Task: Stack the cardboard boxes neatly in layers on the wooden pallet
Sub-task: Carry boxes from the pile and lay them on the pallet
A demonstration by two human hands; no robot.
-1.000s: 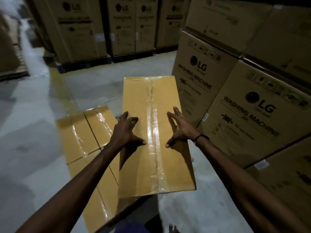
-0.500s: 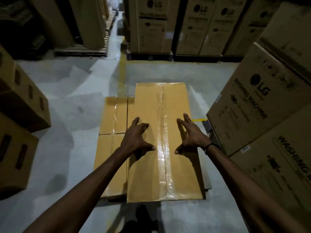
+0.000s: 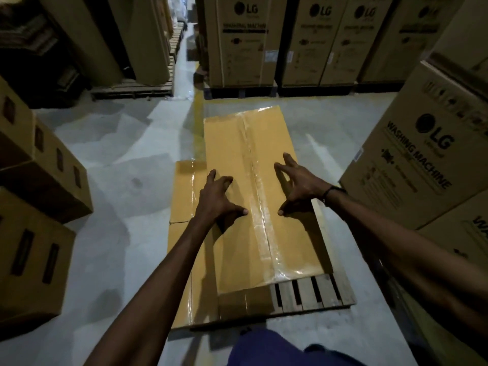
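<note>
1. The top box is lying over the pallet's middle and right side, with lower boxes along its left edge.
2. Both grips are spreading wide, clasping nothing: left hand and right hand are pressing fingertips onto the lid either side of the tape seam.
3. To do this well, I judge they should be nudging the box square with the pallet's edges and closing the gap at its bare near-right corner.

At frame centre, a long box lies on lower boxes on the pallet, whose slats show at lower right. Both hands rest on it. Printed cartons stand right, plain cartons left.
</note>
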